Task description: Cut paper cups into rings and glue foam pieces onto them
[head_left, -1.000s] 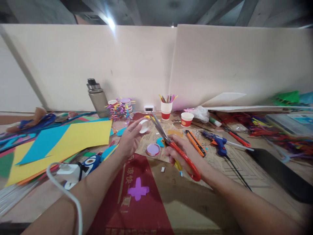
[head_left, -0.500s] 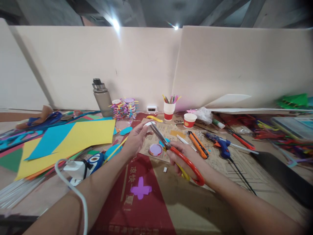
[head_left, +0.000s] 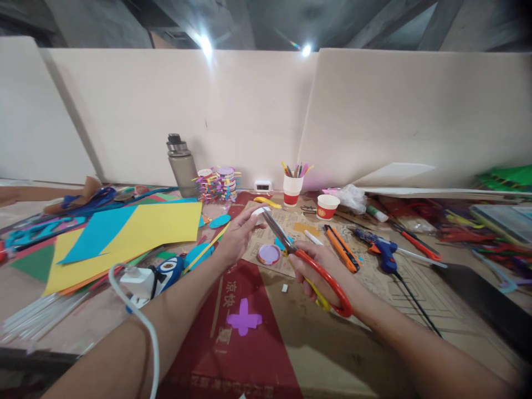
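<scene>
The left hand (head_left: 239,235) is holding a small white piece (head_left: 258,212) above the middle of the counter (head_left: 324,343), its fingers (head_left: 249,217) clamped on it; the right hand (head_left: 318,266) is gripping red-handled scissors (head_left: 307,260), fingers closed through the handles, blades pointing up at the white piece and just touching it; a purple disc (head_left: 269,254) is lying on cardboard just below; an orange knife (head_left: 341,247) and a blue glue gun (head_left: 380,249) are lying toward the right edge.

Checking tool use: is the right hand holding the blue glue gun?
No, the right hand grips red-handled scissors; the glue gun lies apart on the table.
</scene>
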A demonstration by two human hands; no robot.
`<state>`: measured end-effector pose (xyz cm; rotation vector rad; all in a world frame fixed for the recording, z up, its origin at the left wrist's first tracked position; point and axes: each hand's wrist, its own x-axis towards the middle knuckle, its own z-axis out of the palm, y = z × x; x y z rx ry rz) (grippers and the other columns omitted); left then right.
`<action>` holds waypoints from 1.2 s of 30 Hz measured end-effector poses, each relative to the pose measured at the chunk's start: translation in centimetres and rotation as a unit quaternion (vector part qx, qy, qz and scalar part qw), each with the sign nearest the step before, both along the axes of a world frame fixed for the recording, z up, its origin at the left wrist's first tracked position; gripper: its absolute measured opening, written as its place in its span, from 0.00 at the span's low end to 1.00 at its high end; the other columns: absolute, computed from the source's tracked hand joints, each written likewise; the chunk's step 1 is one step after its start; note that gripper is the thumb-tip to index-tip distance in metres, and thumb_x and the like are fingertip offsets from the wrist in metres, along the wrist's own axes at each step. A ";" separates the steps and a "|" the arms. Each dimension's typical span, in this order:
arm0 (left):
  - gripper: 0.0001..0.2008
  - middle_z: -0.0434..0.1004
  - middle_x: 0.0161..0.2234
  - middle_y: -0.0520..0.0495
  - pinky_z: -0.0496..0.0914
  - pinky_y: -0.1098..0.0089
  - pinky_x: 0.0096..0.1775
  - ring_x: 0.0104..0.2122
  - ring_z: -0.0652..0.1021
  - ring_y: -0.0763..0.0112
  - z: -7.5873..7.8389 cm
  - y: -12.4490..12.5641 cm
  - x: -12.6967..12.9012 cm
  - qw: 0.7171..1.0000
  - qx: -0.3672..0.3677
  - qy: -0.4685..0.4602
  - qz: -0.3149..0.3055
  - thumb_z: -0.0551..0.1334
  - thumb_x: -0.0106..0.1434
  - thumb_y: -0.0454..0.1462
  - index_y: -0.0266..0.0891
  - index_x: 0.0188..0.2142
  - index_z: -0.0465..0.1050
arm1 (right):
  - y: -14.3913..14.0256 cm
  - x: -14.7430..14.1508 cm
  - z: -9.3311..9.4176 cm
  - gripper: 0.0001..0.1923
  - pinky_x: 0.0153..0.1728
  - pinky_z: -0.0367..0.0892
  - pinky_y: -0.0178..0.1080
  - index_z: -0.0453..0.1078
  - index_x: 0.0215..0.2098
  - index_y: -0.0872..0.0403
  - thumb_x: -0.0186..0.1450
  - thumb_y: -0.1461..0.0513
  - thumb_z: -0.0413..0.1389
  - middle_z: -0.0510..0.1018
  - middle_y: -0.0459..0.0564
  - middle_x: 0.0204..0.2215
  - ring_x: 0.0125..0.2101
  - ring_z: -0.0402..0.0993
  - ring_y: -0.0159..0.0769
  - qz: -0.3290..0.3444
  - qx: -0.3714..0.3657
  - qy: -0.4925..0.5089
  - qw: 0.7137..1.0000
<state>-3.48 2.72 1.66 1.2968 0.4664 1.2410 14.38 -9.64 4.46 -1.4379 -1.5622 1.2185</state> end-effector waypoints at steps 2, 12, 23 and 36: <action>0.17 0.76 0.53 0.43 0.69 0.67 0.47 0.54 0.73 0.59 0.1 -0.1 0.0 1.000 0.005 0.004 0.002 0.67 0.59 0.44 0.43 0.48 0.79 | 0.0 0.0 -0.2 0.12 0.13 0.61 0.28 0.65 0.37 0.52 0.65 0.52 0.50 0.67 0.38 0.21 0.13 0.64 0.24 -0.001 -0.004 0.005 1.000; 0.18 0.76 0.53 0.44 0.69 0.67 0.48 0.54 0.73 0.60 -0.9 0.7 -0.2 0.998 0.042 0.036 0.014 0.64 0.62 0.44 0.45 0.51 0.78 | 0.0 -0.3 -0.1 0.14 0.12 0.59 0.28 0.64 0.36 0.52 0.64 0.50 0.51 0.67 0.38 0.20 0.13 0.63 0.25 -0.014 -0.025 0.006 1.000; 0.19 0.76 0.53 0.44 0.69 0.66 0.50 0.54 0.73 0.59 -1.1 0.8 -0.4 0.996 0.058 0.059 0.029 0.63 0.63 0.46 0.45 0.52 0.77 | -0.1 -0.2 0.1 0.13 0.13 0.57 0.28 0.62 0.32 0.52 0.65 0.51 0.50 0.66 0.38 0.20 0.13 0.61 0.24 -0.008 -0.009 -0.004 1.000; 0.21 0.75 0.55 0.44 0.68 0.65 0.51 0.50 0.75 0.61 -1.0 0.7 -0.5 0.994 0.069 0.079 0.033 0.63 0.63 0.46 0.44 0.53 0.76 | -0.3 -0.5 0.2 0.11 0.13 0.56 0.28 0.59 0.28 0.51 0.63 0.54 0.51 0.63 0.39 0.19 0.14 0.59 0.24 -0.016 -0.011 0.005 1.000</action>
